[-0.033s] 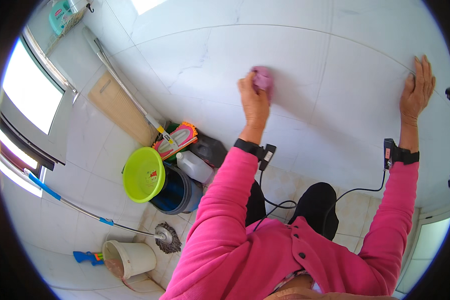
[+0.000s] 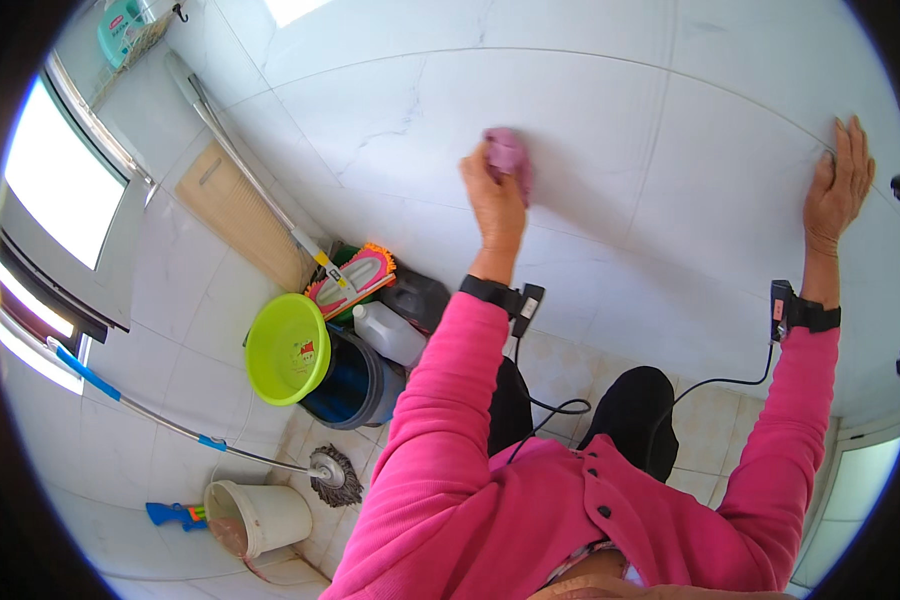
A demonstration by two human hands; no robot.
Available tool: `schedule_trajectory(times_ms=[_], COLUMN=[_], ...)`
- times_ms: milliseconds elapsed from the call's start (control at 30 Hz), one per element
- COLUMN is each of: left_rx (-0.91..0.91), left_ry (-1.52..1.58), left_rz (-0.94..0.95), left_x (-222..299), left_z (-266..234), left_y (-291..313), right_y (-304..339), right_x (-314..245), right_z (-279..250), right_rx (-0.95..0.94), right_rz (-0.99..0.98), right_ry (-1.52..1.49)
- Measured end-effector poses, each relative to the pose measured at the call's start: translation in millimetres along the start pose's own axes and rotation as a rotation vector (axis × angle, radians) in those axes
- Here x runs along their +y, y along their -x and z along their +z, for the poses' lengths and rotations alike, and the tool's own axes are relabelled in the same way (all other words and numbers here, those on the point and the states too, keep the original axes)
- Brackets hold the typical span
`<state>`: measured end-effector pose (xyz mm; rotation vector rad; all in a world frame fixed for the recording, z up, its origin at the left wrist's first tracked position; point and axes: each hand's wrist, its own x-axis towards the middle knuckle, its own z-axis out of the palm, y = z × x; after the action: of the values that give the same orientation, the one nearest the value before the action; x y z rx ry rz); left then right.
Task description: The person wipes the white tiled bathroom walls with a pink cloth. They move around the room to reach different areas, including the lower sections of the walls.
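A pinkish-purple cloth (image 2: 511,160) is bunched up in my left hand (image 2: 497,205), whose fingers are closed around it. The cloth presses against the white marbled wall tiles (image 2: 580,130). Off to the right, my right hand (image 2: 836,195) lies flat on the wall with its fingers stretched out and nothing in it. Both wrists carry a black strap with a small black device, and a dark cable (image 2: 715,378) links to them.
At the left stand a green basin (image 2: 267,362), a dark bucket (image 2: 375,385), a clear plastic jug (image 2: 388,335) and a flat mop (image 2: 355,278). A washboard (image 2: 232,205) leans on the wall. A round mop (image 2: 336,478) rests near a white bucket (image 2: 275,517). An open window (image 2: 70,190) is far left.
My left hand and the cloth have slid a little to the left along the tiles. My right hand stays on the wall with barely any shift.
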<state>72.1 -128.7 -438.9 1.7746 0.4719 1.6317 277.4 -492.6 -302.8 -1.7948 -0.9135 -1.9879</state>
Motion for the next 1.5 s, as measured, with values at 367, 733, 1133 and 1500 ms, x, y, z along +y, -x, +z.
schedule_trajectory(times_ms=[367,733,1133,1500], left_rx=[0.329,0.087,-0.241,-0.309], left_ry=[-0.305,-0.136,-0.054,0.032], left_rz=[-0.444,-0.334,0.193,-0.178], left_x=[-154.8,-32.2,62.1,-21.5], left_z=[-141.4,-86.9,36.5,13.4], left_y=[-156.7,-136.7,46.9,119.6], right_y=[-1.5,-1.7,-3.5,-1.0], right_x=[10.0,8.3,-4.1,21.2], right_z=[-3.6,-1.6,-0.4,4.7], right_rx=[-0.013,0.015,0.064,0.028], right_rz=[-0.108,-0.06,-0.008,-0.095], right_ry=[0.042,0.014,-0.003,0.001])
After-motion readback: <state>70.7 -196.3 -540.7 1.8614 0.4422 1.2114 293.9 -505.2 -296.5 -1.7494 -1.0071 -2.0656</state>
